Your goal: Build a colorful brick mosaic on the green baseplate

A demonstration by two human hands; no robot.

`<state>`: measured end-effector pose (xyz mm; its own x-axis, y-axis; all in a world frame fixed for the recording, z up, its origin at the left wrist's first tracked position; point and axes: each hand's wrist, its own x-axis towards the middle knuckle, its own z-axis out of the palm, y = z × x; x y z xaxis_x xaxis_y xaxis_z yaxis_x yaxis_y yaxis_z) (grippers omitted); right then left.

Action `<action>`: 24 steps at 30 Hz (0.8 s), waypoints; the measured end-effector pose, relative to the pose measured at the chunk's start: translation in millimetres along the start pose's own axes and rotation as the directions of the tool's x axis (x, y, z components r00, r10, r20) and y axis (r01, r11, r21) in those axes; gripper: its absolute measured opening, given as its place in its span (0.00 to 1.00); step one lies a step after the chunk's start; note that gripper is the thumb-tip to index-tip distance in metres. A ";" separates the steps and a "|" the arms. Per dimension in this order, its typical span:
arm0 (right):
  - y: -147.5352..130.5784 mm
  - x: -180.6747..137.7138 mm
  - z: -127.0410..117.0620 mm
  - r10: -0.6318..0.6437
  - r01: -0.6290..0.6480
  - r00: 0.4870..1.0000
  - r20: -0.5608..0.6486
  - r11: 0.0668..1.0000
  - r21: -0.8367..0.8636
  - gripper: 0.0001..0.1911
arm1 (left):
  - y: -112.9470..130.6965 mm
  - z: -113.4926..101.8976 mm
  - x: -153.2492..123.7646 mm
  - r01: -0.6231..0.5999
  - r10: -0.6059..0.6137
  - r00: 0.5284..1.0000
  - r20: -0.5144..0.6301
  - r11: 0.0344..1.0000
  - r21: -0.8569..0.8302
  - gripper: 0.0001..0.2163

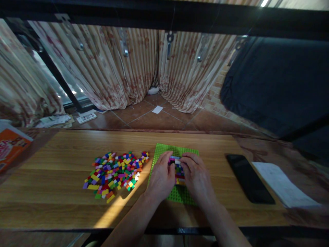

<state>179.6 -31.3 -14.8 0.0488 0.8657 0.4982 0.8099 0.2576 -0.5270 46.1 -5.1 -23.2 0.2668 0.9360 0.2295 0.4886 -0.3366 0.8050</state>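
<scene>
A green studded baseplate (177,196) lies on the wooden table in front of me. A low build of multicoloured toy bricks (179,174) sits on its middle. My left hand (161,176) is curled against the left side of the build, with the thumb and fingers at its far left corner. From the right, my right hand (197,175) presses bent fingers to the build's far right part. Both hands cover parts of the build and the plate. Whether a single loose brick is between the fingers is too small to tell.
A spread pile of loose bricks (115,173) lies left of the plate on the wooden table (64,154). A black phone (249,178) and white paper (282,185) are at the right. An orange-and-white package (12,145) is at the far left, with a dark frame bar (154,17) above.
</scene>
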 end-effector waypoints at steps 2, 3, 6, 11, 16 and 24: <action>-0.9 0.1 0.5 0.013 -0.013 1.000 -0.008 1.000 0.017 0.11 | 0.5 -0.3 0.0 -0.002 0.002 1.000 0.000 1.000 -0.001 0.19; -1.6 0.0 0.4 0.021 -0.021 1.000 -0.012 0.999 0.027 0.11 | 0.7 -0.4 0.0 -0.002 0.002 1.000 0.000 1.000 -0.001 0.19; -4.3 -0.3 -1.1 0.077 -0.076 0.997 -0.021 0.995 0.059 0.10 | 0.9 -0.5 -0.1 -0.004 0.004 1.000 -0.004 1.000 -0.005 0.19; -5.6 0.6 -2.5 0.274 -0.271 0.962 0.013 0.942 0.195 0.07 | 1.3 0.4 2.3 0.010 -0.011 0.999 -0.033 1.000 -0.027 0.16; 2.0 3.2 3.9 0.521 -0.501 0.848 0.092 0.735 0.456 0.08 | 4.1 1.9 6.1 0.031 -0.036 0.996 -0.087 0.998 -0.056 0.13; -0.8 8.2 8.2 0.678 -0.620 0.689 0.256 0.369 0.692 0.15 | 6.1 0.4 6.3 0.069 -0.081 0.991 -0.106 0.991 -0.111 0.11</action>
<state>174.6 -20.8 -16.0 0.4333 0.8810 -0.1898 -0.1357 -0.1444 -0.9802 51.2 -1.3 -17.1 0.1364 0.9659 0.2202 0.4108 -0.2574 0.8746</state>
